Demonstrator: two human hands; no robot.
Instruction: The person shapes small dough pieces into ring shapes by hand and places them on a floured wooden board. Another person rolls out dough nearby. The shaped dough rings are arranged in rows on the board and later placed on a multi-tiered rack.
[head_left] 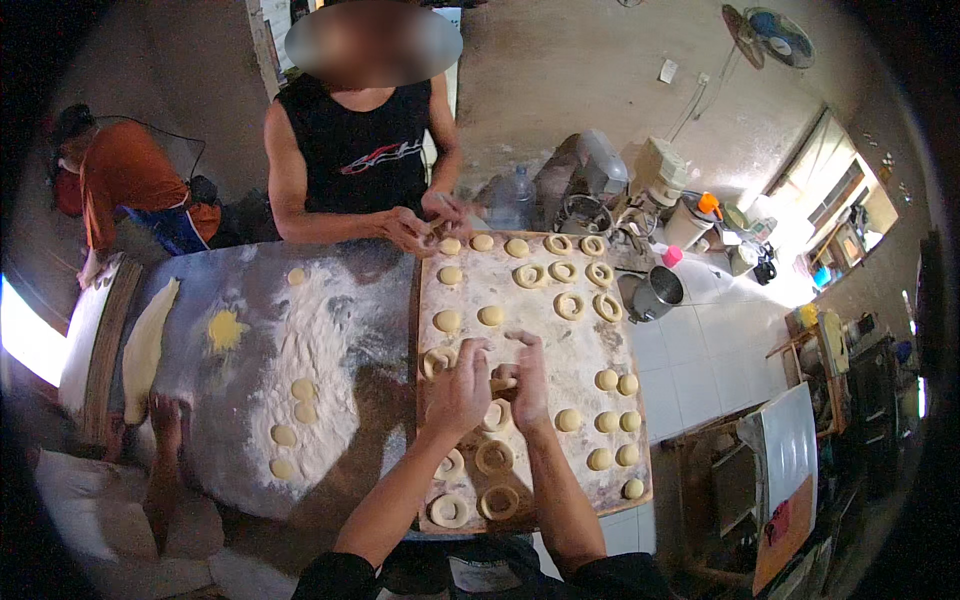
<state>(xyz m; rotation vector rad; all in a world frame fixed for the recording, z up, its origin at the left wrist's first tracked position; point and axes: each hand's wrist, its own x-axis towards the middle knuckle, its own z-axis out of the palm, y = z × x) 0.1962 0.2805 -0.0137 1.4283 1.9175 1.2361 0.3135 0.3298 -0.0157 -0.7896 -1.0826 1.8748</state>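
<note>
Your left hand (460,394) and right hand (530,392) are both above the floured board (556,352), side by side with a narrow gap. A small dough piece (504,384) sits in that gap, low down near the thumbs, below your raised fingertips. Fingers on both hands are half curled, tips pointing up and toward each other, left and right tips apart. Can't tell whether either hand actually grips the dough or it just sits between them; the inner finger surfaces are hidden. Can't tell either if it's a closed ring; you see it near edge-on.

Just under your hands: one dough ring (497,427), partly covered. Four more rings lie near your forearms, lower left of the board. Another is just left of your left hand, partly hidden by it. Seven rings are grouped at the board's far right. Eight dough balls (606,422) lie to the right of your right hand, none touching it. Six more balls are at the far left of the board.

Across from you, a co-worker in a black tank top (352,145) has both hands (428,226) together at the board's far edge; contents unclear. Left of the board: dark table (215,400), flour patch (318,345), long dough strip (148,350).
</note>
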